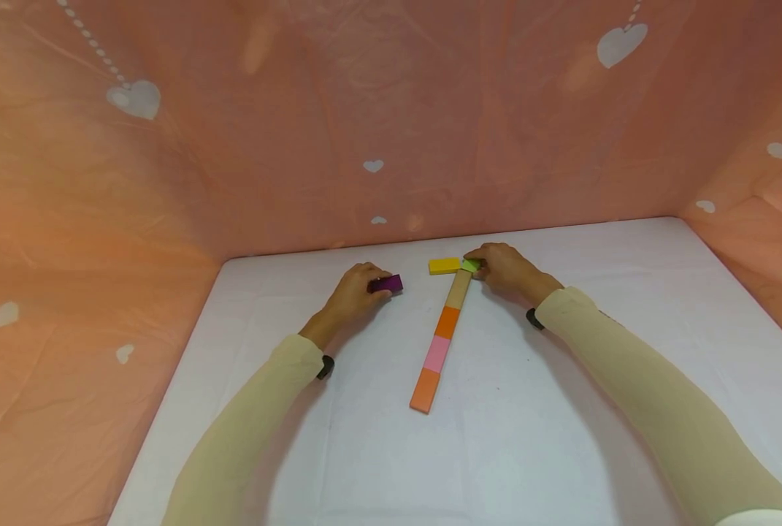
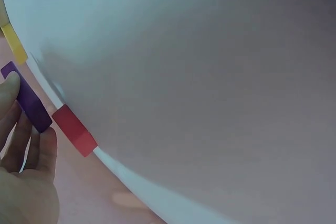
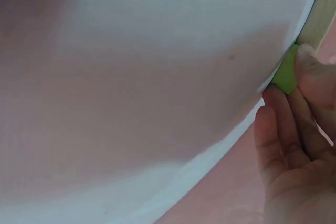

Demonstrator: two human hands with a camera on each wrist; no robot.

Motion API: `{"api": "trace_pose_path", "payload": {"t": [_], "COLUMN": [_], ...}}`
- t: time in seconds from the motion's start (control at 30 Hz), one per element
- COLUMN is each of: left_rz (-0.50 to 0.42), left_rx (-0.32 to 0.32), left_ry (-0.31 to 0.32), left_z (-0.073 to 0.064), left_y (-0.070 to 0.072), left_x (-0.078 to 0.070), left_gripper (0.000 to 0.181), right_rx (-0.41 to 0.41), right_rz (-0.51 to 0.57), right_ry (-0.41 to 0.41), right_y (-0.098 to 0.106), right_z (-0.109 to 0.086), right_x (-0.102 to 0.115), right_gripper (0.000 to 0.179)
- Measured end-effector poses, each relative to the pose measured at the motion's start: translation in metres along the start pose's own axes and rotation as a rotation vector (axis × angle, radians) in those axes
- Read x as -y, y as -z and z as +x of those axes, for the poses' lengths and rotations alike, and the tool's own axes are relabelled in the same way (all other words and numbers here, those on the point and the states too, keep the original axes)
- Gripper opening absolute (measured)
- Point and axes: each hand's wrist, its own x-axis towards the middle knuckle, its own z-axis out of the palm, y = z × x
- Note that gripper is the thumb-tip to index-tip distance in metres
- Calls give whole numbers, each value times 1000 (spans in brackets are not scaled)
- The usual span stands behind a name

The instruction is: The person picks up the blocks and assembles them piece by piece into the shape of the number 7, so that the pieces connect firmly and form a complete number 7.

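My left hand (image 1: 356, 290) pinches a purple block (image 1: 391, 283) between thumb and fingers, left of the yellow block (image 1: 445, 266). Beyond that hand, in the left wrist view, lies a red block (image 2: 75, 130), which the hand hides in the head view. At the far end of a row of blocks, my right hand (image 1: 507, 269) holds a light green block (image 1: 471, 265) by its edges. The green piece sits against the natural wood block (image 1: 458, 289) and beside the yellow one. Toward me the row continues with orange (image 1: 447, 322), pink (image 1: 437, 354) and light orange (image 1: 425, 391) blocks.
A white cloth covers the table (image 1: 529, 431). Behind it and at both sides hangs a peach curtain (image 1: 338, 131) with white hearts. The table's back edge runs just beyond the blocks and both hands.
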Motion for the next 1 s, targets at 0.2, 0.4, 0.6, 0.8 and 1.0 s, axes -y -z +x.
{"api": "trace_pose_path", "payload": {"t": [0.2,0.4,0.6,0.8,1.0], "left_rz": [-4,-11,-2,-2,-4], "left_rx": [12,16,15,16,17], "left_ry": [34,31,14,14,18], "left_z": [2,7,9,12,16], "left_y": [-1,-4,-6,-6,-8], "left_x": [-4,-5,-7,-10,-13], "left_gripper": [37,37,36,36,37], "right_rx": [7,25,44,40,32], "right_rz": [20,85,155,156,165], "right_ry": [-1,-29,-30,-18,-7], "right_y": [1,4,9,9,9], "right_z": [1,1,-2,0,0], "right_x": [1,-2,-8,-12,-11], "right_gripper": [46,49,51,47,46]}}
